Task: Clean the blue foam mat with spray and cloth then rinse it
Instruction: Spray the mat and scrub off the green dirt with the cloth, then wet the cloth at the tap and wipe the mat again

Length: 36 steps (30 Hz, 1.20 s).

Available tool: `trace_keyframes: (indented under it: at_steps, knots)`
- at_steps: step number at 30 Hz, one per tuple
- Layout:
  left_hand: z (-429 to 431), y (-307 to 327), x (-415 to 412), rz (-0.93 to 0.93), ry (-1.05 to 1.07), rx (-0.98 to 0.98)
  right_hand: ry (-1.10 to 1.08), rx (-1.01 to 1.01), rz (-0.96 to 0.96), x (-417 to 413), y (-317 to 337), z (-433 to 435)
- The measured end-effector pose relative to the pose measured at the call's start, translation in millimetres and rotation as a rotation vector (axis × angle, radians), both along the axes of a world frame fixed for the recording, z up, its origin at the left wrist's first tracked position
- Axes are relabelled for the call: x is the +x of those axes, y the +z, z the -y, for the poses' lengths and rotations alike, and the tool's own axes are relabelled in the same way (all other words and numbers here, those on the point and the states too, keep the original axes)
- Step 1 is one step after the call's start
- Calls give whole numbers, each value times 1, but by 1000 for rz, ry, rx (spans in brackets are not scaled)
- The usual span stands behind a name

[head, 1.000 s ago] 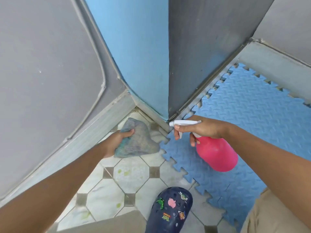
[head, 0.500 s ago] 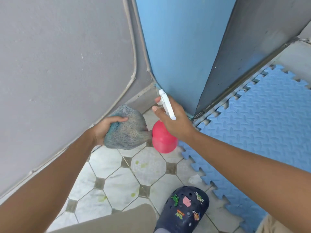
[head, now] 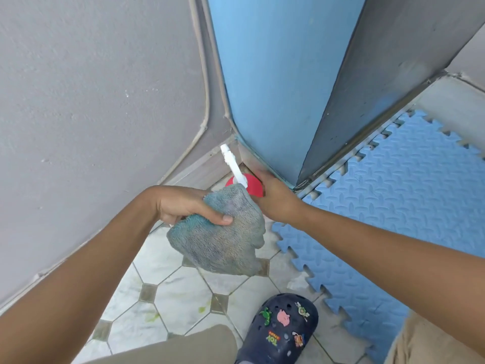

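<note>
left hand (head: 183, 206): closed around a bunched blue-grey cloth (head: 217, 240), thumb pressed across the top fold, most of the fabric hanging loose below the fist.
right hand (head: 275, 198): reaching into the corner by the wall base, against the red body of the spray bottle (head: 246, 186); fingers hidden behind bottle and cloth, so cannot tell whether gripping or letting go.
spray bottle: red body low in the corner, white trigger head (head: 232, 164) angled up and left toward the grey wall; base hidden by the cloth, so standing or hovering — cannot tell.
blue foam mat (head: 393, 206): flat on the floor to the right, jigsaw edge along the tiled floor (head: 168, 290), far edge against the dark door sill; surface looks dry from here, though wetness is hard to read.
foot: dark clog (head: 280, 329) with charms on the tiles, just beside the mat's near edge.
likely step: parking the bottle in the corner, freeing the right hand for wiping.
risk, bottle: top-heavy head leaning — may tip and roll if released off-balance on the uneven corner.
risk, cloth: hanging fabric sits right over the bottle; a careless swing of the left hand could snag the trigger head and knock it down.
risk, footing: greenish stains on the tiles hint at slickness once rinse water arrives.
</note>
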<state>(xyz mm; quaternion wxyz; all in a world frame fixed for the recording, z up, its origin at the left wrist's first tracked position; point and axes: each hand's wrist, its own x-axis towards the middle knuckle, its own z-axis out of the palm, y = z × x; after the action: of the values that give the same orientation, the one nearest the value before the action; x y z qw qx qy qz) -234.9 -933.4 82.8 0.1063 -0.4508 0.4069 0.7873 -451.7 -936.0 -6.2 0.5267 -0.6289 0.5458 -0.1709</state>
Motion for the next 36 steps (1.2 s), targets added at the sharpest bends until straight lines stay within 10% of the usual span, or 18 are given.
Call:
trace_keyframes:
  at_steps: [7,13,19,31,36]
  knots:
    - [17,41,-88,-138,-212,-378,36,717,695,-104,72,-41]
    - [27,80,-190,-229,-386,-752,60,560,628,-201,110,-75]
    - [31,101,-283,-78,-513,-1344,-531,315,542,-255,134,-85]
    - [70,261,-393,-491,140,-2214,-1336,65,897,-281,130,-79]
    - [111,307,-432,145,79,-2302,-1352,-7,953,-271,137,-63]
